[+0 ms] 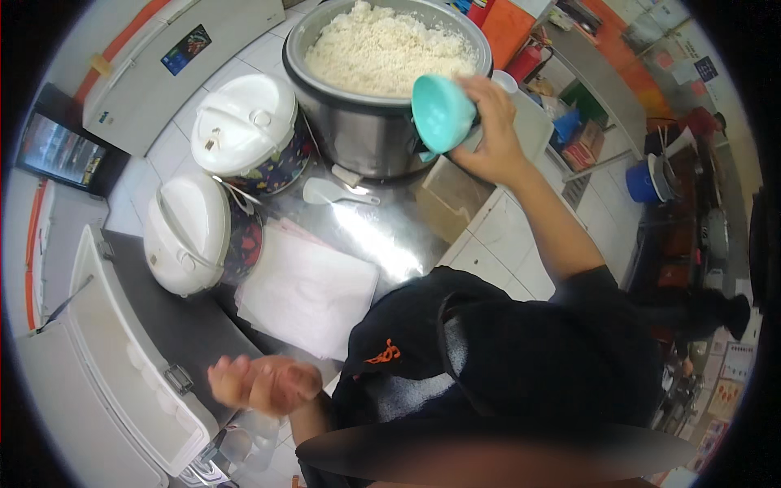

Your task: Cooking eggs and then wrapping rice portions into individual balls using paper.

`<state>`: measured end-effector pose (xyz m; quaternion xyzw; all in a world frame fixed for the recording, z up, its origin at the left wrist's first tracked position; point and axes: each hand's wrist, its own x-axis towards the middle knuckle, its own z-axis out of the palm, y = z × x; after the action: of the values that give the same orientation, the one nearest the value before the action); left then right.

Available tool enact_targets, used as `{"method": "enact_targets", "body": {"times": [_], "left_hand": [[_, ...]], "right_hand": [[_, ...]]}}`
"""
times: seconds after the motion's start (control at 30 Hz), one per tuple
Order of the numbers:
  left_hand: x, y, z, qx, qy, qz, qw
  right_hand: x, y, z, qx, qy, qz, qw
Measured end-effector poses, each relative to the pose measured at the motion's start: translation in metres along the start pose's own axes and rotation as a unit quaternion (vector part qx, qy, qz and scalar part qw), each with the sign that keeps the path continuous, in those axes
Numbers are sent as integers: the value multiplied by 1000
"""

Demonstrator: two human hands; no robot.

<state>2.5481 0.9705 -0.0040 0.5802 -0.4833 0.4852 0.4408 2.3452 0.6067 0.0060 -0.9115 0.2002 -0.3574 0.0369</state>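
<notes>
My right hand (494, 131) grips a turquoise bowl (440, 114), tilted on its side at the front right rim of a large metal rice cooker (366, 137). White cooked rice (390, 49) is heaped inside that cooker. My left hand (265, 384) is raised at the lower left, its fingers loosely curled and apart, with nothing seen in it. Between the hands, a stack of white paper sheets (311, 287) lies on the steel table (396, 226). A pale rice paddle (335, 192) rests flat in front of the large cooker.
Two floral rice cookers (244, 125) (189, 235) with white lids stand shut at the left of the table. A white cooler box (113, 323) with pale round things inside is at the lower left. A brown board or box (454, 198) lies at the table's right edge.
</notes>
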Motion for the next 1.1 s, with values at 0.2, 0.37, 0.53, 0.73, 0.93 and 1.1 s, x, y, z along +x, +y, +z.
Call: {"method": "enact_targets", "body": {"times": [0.2, 0.37, 0.53, 0.73, 0.93, 1.1], "left_hand": [[-14, 63, 121, -123, -190, -140, 964], [-11, 109, 217, -149, -270, -106, 945], [0, 136, 274, -100, -300, -16, 949], [-30, 141, 296, 24, -235, 34, 971], [-34, 137, 301, 53, -211, 54, 975], [-34, 136, 304, 50, -204, 50, 976]], "right_hand": [[42, 19, -9, 416, -31, 54, 907], [190, 94, -1, 240, 14, -166, 956], [255, 108, 66, -154, -209, -99, 961], [242, 96, 129, -247, -316, -319, 859], [222, 78, 83, -145, -472, -174, 852], [171, 93, 76, -139, -417, -340, 831]]}}
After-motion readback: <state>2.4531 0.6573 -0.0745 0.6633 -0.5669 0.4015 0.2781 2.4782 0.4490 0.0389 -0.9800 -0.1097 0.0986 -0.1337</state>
